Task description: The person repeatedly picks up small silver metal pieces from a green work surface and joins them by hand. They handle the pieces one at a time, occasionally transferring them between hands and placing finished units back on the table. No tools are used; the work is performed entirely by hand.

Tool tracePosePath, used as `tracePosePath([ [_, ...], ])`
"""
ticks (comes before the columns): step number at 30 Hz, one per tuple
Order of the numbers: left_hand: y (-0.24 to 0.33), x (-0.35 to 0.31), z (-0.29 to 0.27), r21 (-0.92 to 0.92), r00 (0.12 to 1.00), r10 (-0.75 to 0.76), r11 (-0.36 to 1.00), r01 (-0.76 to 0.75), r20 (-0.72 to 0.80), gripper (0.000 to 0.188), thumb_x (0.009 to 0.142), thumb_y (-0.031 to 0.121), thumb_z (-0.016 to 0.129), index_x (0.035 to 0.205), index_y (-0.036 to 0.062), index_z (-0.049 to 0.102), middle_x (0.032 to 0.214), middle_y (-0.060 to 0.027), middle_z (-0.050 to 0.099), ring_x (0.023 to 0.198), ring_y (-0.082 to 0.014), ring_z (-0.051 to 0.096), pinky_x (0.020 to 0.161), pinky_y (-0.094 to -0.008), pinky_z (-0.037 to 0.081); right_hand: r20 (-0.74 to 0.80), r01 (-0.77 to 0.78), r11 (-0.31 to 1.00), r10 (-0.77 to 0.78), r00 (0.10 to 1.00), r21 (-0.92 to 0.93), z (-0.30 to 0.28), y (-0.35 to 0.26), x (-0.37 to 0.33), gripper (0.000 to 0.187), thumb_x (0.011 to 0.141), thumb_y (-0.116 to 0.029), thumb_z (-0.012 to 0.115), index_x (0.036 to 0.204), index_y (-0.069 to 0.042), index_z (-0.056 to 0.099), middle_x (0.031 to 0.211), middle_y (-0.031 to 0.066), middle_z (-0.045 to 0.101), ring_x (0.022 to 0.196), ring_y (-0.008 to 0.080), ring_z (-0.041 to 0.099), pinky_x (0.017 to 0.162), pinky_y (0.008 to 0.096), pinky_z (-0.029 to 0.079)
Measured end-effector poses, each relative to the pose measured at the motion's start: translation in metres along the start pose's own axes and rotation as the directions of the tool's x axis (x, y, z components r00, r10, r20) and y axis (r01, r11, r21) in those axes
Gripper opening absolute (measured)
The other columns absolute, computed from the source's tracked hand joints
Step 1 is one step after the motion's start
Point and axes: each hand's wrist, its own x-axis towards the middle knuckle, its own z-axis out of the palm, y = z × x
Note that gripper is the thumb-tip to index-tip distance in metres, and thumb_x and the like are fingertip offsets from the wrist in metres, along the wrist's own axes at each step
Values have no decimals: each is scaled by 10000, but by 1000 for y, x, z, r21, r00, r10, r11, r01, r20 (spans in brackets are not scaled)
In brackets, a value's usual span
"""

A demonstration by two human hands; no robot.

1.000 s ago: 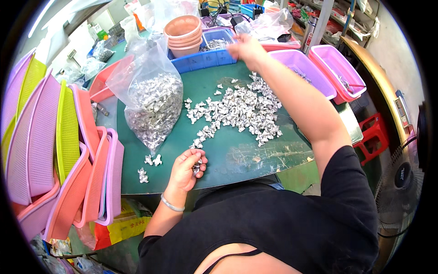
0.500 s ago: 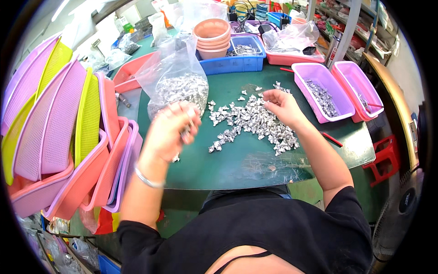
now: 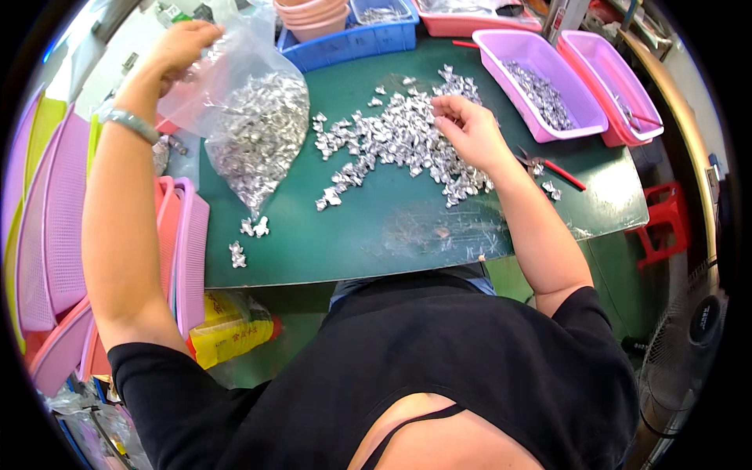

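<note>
My left hand point(image 3: 182, 45) is raised at the mouth of a clear plastic bag point(image 3: 254, 129) filled with small silver metal pieces, fingers closed at its rim. My right hand point(image 3: 468, 133) rests on a loose pile of the same silver pieces point(image 3: 395, 141) spread over the green table point(image 3: 392, 227), fingers curled into the pile. Whether it grips any piece is hidden. A few stray pieces point(image 3: 252, 228) lie near the table's front left.
Two purple-pink trays point(image 3: 540, 78) with silver parts stand at the right, red-handled pliers point(image 3: 548, 164) beside my right wrist. A blue crate point(image 3: 352, 43) and stacked pink bowls point(image 3: 313, 16) sit at the back. Stacked pink and yellow trays point(image 3: 55, 227) lean at the left; a red stool point(image 3: 674, 219) stands right.
My left hand rose from the front of the table up to the bag's mouth. My right hand drew back from the far trays onto the pile of silver pieces.
</note>
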Motion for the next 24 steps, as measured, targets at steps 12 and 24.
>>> tracePosePath([
  [12, -6, -115, 157, 303, 924, 275, 886, -351, 265, 408, 806, 307, 548, 1048, -19, 506, 900, -261, 585, 884, -375, 569, 758, -450, 439, 186, 89, 894, -6, 983, -440, 6, -17, -7, 321, 715, -159, 633, 996, -23, 559, 769, 131, 606, 807, 318, 574, 722, 405, 448],
  [24, -10, -121, 245, -228, 856, 457, 884, -408, 243, 199, 747, 147, 641, 787, -22, 544, 573, -75, 527, 503, -123, 500, 486, -275, 407, 162, 1, 968, 41, 986, -250, -1, -2, -1, 315, 722, 6, 552, 1037, -5, 541, 656, 54, 548, 575, 134, 527, 565, 263, 434],
])
